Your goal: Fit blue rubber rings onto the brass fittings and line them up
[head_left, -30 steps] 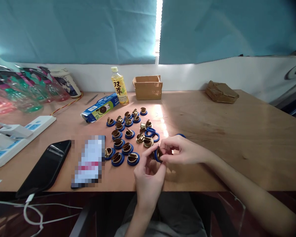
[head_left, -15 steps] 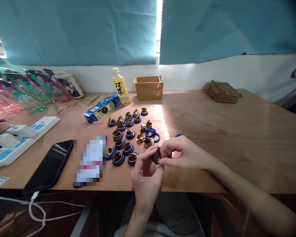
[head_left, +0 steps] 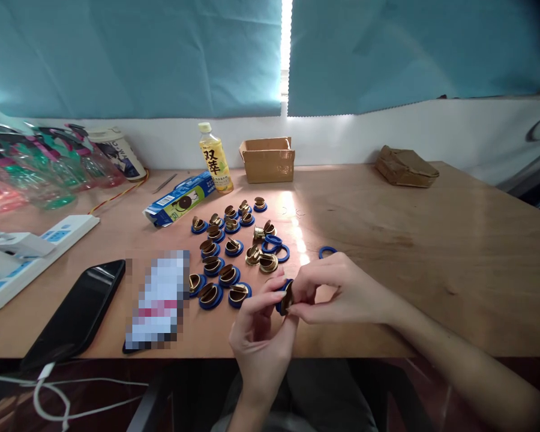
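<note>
Between my two hands is a round brass fitting (head_left: 288, 296) with a blue ring around it, tilted on edge above the front of the table. My left hand (head_left: 263, 330) grips its rim with fingers and thumb. My right hand (head_left: 328, 291) pinches it from the right, and its fingertips hide part of the brass. Just beyond the hands lie loose blue rings (head_left: 282, 254) and a few brass fittings without rings (head_left: 269, 262). A single blue ring (head_left: 327, 249) lies behind my right hand. To the left, many brass fittings with blue rings (head_left: 210, 296) stand grouped, their hinged flaps raised.
Left of the fittings are a blurred-screen phone (head_left: 157, 300), a black phone (head_left: 78, 306) and a power strip (head_left: 63, 237). Behind them stand a blue box (head_left: 180, 201), a yellow drink bottle (head_left: 216, 159), an open carton (head_left: 269, 165) and spray bottles (head_left: 54, 174). A brown paper package (head_left: 405, 168) lies back right.
Both hands still hold the brass fitting, slightly lower in view. The blue ring behind my right hand shows more fully. The whole view has shifted a little.
</note>
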Demonstrator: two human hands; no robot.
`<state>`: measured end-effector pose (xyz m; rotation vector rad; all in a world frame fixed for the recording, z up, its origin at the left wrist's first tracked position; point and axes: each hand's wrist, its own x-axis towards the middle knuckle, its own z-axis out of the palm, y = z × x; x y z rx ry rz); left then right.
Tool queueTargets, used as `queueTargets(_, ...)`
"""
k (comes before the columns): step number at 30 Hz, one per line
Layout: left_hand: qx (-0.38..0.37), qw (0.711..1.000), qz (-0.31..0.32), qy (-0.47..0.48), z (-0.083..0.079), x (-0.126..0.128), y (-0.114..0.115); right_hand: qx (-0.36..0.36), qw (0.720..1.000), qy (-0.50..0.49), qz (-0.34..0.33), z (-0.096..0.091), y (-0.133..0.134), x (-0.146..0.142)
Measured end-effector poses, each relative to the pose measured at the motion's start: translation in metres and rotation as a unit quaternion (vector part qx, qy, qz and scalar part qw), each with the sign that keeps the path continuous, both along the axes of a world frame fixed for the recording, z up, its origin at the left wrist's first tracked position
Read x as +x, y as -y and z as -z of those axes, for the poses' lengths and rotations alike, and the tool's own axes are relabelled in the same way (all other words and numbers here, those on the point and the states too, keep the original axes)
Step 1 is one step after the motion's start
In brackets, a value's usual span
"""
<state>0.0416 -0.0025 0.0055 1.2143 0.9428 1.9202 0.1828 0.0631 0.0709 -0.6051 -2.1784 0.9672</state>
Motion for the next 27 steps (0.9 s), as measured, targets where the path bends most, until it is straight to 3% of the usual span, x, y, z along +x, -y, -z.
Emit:
queueTargets(8, 0.056, 0.998, -0.027, -0.021, 0.001, 0.000, 0.003, 0.139, 0.987, 0.075, -0.004, -0.008, 0.014, 0.002)
queueTargets(16, 0.066, 0.996, -0.045, -0.028, 0.004, -0.002, 0.003, 0.292, 0.931, 0.217, -0.009, -0.014, 0.024, -0.001)
queueTargets(24, 0.041, 0.998, -0.044, -0.008, 0.001, -0.003, 0.000, 0.249, 0.941, 0.230, -0.018, -0.011, 0.020, -0.002)
queueTargets(27, -0.005, 1.000, -0.031, 0.001, -0.001, -0.005, 0.000, 0.213, 0.957, 0.199, -0.003, -0.008, 0.016, -0.003)
